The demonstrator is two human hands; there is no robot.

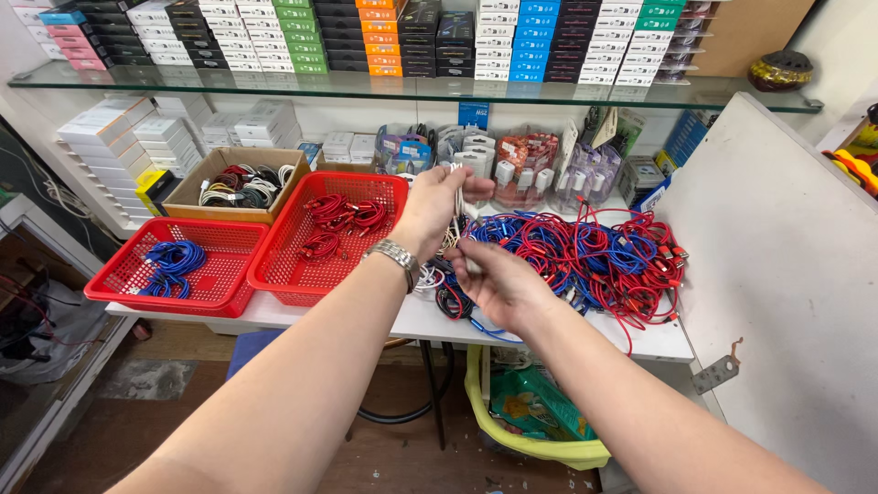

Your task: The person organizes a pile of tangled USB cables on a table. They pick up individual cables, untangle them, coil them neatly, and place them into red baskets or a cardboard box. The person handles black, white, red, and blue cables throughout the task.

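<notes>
Both bare forearms reached forward from the bottom of the view and met over the white table (549, 340). The left hand (437, 206), with a metal watch (395, 257) on its wrist, was raised a little above the tabletop, back of the hand toward the camera, its fingers curled narrowly around a thin white cable (455, 220) that ran down from its fingertips. The right hand (498, 279) sat lower and just beneath those fingers, palm turned partly upward, thumb and forefinger pinched together on the same white cable near its lower end. Neither hand was spread wide; both were closed on the cable, which hung between them, just above the near edge of the tangle.

Directly beyond and to the right of the fingers lay a large heap of red and blue cables (594, 256), spilling toward the table's front edge. To the left of the fingers stood a red basket (274, 270) holding coiled red cables, and further left a second red basket (114, 284) with blue ones. Behind these was a cardboard box (206, 209) of mixed black and white coils. Past the fingertips, at the back of the table, stood clear tubs of packaged chargers (521, 169). Above ran a glass shelf (384, 87) stacked with small coloured boxes. A white board (786, 265) leaned at the right, and a yellow bin (549, 448) sat under the table on a wooden floor.
</notes>
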